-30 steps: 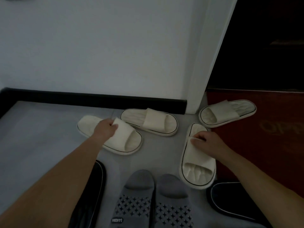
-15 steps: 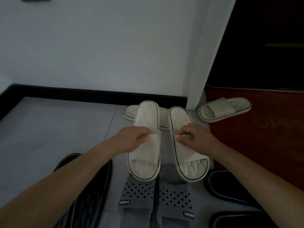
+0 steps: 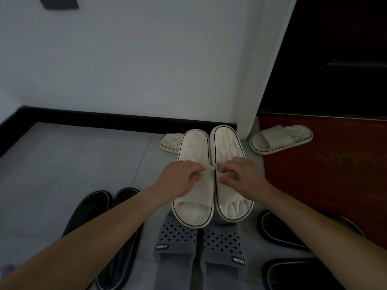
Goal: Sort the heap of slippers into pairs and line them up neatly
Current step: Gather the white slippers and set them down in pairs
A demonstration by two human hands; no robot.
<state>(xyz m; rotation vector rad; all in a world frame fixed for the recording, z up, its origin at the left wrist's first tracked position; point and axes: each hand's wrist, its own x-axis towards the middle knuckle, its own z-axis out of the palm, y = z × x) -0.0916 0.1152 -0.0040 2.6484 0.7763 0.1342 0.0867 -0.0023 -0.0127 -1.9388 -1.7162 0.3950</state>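
Note:
Two cream slippers with dark trim are held side by side above the floor, toes toward me. My left hand (image 3: 181, 176) pinches the strap of the left cream slipper (image 3: 193, 149). My right hand (image 3: 240, 174) pinches the strap of the right cream slipper (image 3: 227, 147). Behind them a third cream slipper (image 3: 169, 142) lies partly hidden by the wall. A fourth cream slipper (image 3: 281, 139) lies crosswise on the red mat. A grey pair (image 3: 199, 245) with star holes sits below the held ones.
A black pair (image 3: 100, 218) lies on the grey floor under my left forearm. Two more black slippers (image 3: 280, 231) lie at the lower right. The red mat (image 3: 335, 174) covers the right side. A black skirting (image 3: 104, 118) and white wall close the back.
Both hands lifted one cream slipper each from the floor, turned them parallel and brought them together until they touch side by side in front of me.

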